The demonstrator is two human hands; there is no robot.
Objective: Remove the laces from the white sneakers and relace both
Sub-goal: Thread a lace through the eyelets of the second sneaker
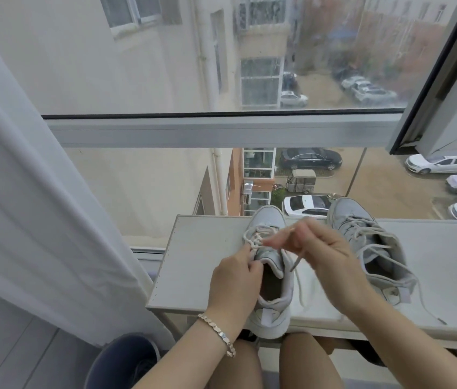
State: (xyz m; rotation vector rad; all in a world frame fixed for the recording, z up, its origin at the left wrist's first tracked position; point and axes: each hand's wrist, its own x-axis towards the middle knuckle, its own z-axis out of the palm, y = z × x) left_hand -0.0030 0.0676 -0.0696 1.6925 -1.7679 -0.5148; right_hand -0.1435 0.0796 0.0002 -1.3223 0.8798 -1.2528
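Two white sneakers stand on a pale shelf (202, 248) by the window, toes pointing away from me. The left sneaker (271, 265) has its heel over the shelf's near edge. My left hand (235, 279) grips its collar and lace at the left side of the tongue. My right hand (322, 248), blurred, pinches that sneaker's lace (296, 262) above the eyelets, and a loose end hangs below it. The right sneaker (367, 242) sits laced, with slack lace ends (418, 284) trailing toward the shelf's front.
A white curtain (39, 206) hangs at the left. The window frame (221, 130) runs behind the shelf, with a street and parked cars far below. A dark round bin (122, 360) stands on the floor at lower left. My knees show under the shelf.
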